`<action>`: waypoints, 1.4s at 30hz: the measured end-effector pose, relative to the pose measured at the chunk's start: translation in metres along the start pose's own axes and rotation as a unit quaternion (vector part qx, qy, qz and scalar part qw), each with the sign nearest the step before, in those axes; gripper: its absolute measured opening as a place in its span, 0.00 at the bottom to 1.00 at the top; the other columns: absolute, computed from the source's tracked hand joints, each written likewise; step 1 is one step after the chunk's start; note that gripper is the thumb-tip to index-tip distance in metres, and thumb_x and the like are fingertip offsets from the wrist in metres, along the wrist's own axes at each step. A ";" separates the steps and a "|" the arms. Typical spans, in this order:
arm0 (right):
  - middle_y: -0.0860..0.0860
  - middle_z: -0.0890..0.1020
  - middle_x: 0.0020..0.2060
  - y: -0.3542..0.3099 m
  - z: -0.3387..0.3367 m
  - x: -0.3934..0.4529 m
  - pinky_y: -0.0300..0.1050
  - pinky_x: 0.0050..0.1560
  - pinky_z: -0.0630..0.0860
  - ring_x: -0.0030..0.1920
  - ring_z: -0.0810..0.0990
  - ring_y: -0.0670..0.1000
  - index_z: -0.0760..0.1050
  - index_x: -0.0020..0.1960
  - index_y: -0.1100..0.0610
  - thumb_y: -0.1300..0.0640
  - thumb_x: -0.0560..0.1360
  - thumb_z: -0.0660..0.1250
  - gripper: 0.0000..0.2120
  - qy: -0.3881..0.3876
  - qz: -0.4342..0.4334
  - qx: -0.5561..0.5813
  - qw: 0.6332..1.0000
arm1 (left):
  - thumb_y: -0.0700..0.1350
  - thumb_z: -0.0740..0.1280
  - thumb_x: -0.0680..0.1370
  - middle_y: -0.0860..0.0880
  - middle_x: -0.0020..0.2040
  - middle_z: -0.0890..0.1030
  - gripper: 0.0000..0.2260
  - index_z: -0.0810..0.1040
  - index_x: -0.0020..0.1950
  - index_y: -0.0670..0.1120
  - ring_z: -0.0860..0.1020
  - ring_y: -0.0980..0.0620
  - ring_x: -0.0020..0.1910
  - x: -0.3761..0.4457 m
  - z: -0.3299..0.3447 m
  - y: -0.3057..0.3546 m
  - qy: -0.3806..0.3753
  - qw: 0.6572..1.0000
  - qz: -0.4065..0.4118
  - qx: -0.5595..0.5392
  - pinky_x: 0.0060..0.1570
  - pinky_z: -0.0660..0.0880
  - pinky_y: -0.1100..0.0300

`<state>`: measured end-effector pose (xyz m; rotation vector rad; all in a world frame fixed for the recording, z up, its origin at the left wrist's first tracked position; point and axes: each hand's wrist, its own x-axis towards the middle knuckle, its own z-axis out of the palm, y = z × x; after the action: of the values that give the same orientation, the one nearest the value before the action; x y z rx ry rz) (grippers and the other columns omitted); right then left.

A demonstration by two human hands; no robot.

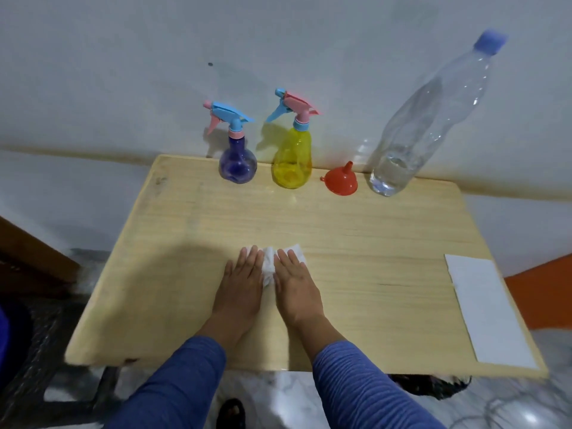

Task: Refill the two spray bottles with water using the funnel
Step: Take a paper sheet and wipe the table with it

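Note:
A purple spray bottle (237,162) with a blue head and a yellow spray bottle (292,161) with a pink head stand capped at the table's far edge by the wall. A red funnel (340,181) lies wide end down to their right. Beside it stands a tall clear water bottle (433,119) with a blue cap, water low in it. My left hand (243,274) and my right hand (292,274) lie flat side by side near the table's middle, fingers straight, pressing a crumpled white tissue (269,264) between and under them.
The wooden table (371,243) stands against a white wall. A white sheet of paper (486,308) lies along its right edge. Marble floor shows below the front edge, with a dark chair frame at the left.

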<state>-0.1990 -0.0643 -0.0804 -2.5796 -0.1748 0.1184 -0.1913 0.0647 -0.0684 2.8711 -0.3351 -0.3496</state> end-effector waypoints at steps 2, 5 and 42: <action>0.54 0.63 0.73 0.027 -0.017 -0.014 0.45 0.73 0.43 0.75 0.56 0.54 0.60 0.73 0.59 0.48 0.75 0.39 0.31 0.007 0.011 -0.009 1.000 | 0.44 0.46 0.83 0.48 0.77 0.39 0.25 0.37 0.75 0.44 0.38 0.48 0.75 0.004 0.008 0.033 -0.008 1.000 0.016 0.009 0.73 0.42 0.52; 0.53 0.62 0.74 0.068 -0.041 -0.033 0.46 0.74 0.47 0.76 0.54 0.53 0.59 0.74 0.58 0.47 0.74 0.38 0.33 0.010 0.032 -0.020 0.999 | 0.42 0.46 0.83 0.48 0.77 0.39 0.24 0.38 0.76 0.44 0.38 0.49 0.75 0.011 0.021 0.083 -0.008 0.999 0.035 0.009 0.73 0.41 0.52; 0.60 0.79 0.59 0.056 -0.018 -0.139 0.60 0.62 0.63 0.63 0.75 0.64 0.77 0.60 0.63 0.55 0.76 0.52 0.21 0.137 0.100 -0.057 0.984 | 0.42 0.52 0.73 0.45 0.65 0.76 0.23 0.74 0.65 0.40 0.74 0.46 0.65 -0.070 0.057 0.092 0.026 0.986 0.137 0.093 0.57 0.74 0.47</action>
<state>-0.3289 -0.1416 -0.0879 -2.6878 0.1842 -0.1779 -0.2903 -0.0161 -0.0845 2.9506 -0.7806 -0.2022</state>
